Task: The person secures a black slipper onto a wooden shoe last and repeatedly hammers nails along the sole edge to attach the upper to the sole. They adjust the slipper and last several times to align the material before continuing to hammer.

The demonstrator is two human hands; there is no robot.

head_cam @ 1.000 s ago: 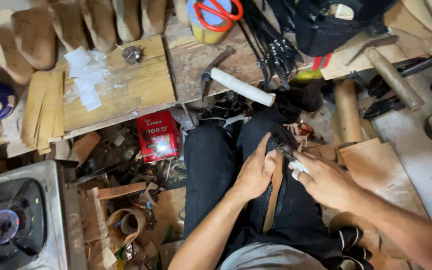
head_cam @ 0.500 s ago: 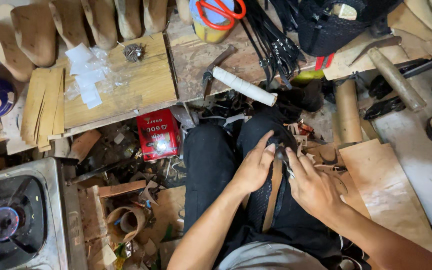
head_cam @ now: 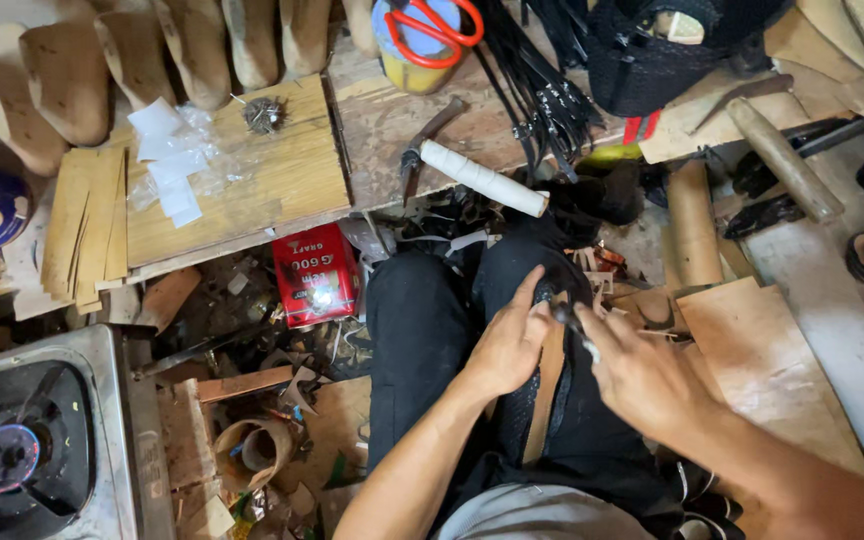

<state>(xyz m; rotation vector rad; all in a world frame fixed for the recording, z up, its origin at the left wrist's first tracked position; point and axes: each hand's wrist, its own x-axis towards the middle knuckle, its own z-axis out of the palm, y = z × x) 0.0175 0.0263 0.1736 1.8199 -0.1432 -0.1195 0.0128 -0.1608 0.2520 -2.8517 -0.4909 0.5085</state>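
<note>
I sit with black trousers, and a black shoe upper with a tan leather strip (head_cam: pixel 549 385) lies on my lap. My left hand (head_cam: pixel 508 345) presses down on the shoe upper, thumb stretched toward the toe end. My right hand (head_cam: pixel 637 375) is closed around a small dark-handled tool (head_cam: pixel 574 325) whose tip touches the work just beside my left thumb. Much of the shoe piece is hidden under both hands.
A low wooden bench (head_cam: pixel 252 170) ahead carries a white-wrapped hammer (head_cam: pixel 482 178), pincers, orange-handled scissors (head_cam: pixel 435 28) in a yellow can and black straps. Wooden shoe lasts (head_cam: pixel 72 75) line the back. A red tin (head_cam: pixel 314 272) sits below; a lit gas burner (head_cam: pixel 7 455) is at lower left.
My right hand has shifted left and forward over the shoe piece, bringing the tool closer to my left thumb. My left hand stays pressed in place.
</note>
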